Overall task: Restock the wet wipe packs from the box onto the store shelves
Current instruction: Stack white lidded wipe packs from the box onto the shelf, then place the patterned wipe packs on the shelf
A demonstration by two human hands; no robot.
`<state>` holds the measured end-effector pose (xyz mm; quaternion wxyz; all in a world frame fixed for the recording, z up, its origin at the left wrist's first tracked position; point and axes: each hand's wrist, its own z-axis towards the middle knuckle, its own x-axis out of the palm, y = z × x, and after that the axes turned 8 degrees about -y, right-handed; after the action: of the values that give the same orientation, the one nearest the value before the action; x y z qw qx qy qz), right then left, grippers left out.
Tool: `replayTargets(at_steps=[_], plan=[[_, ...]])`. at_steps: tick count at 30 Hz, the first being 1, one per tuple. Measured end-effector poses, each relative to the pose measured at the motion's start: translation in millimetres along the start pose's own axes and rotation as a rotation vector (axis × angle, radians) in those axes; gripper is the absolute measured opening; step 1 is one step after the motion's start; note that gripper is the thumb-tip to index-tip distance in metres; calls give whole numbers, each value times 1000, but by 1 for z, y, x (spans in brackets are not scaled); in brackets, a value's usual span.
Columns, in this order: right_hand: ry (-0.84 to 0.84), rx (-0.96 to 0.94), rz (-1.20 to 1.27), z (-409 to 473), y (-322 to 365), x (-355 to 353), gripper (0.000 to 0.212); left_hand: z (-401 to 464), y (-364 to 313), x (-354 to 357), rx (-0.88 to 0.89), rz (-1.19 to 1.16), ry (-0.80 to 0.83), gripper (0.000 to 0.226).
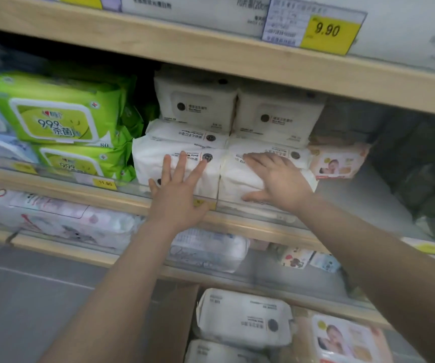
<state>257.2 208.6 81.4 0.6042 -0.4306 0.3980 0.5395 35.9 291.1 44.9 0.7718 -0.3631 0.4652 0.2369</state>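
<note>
**Shelf bay, wet wipes: stock and hands at the middle shelf**

Wooden shelf [54, 183], middle tier, light timber with a clear front rail; yellow price tags clipped along it. Upper shelf board [211, 51] above, carrying a yellow 9.90 tag [328, 32].

Green wipe packs [56, 113], stacked two high, left of the white stock, close beside it. Small baby-photo pack [338, 161] just right of the white stock. Bare shelf floor further right.

White wet wipe packs [198, 106]: soft white wrappers, round dark logo, small print; back pair upright, front packs [240, 176] lying at the shelf edge, side by side and touching.

Cardboard box [174, 323] at the bottom, open, holding more white packs [242, 318].

Left hand [178, 195]: fingers spread, palm flat against the front left pack, grasping nothing. Right hand [276, 179]: open, laid over the front right pack, thumb under its near edge; not closed around it.
</note>
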Motion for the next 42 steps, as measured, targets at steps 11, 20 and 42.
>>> replayTargets(at_steps=[11, 20, 42], plan=[[291, 75, -74, -4, 22, -41, 81, -48, -17, -7, 42, -128, 134, 72], [280, 62, 28, -173, -19, -51, 65, -118, -102, 24, 246, -325, 261, 50], [367, 489, 392, -361, -46, -10, 77, -127, -177, 31, 283, -315, 370, 47]])
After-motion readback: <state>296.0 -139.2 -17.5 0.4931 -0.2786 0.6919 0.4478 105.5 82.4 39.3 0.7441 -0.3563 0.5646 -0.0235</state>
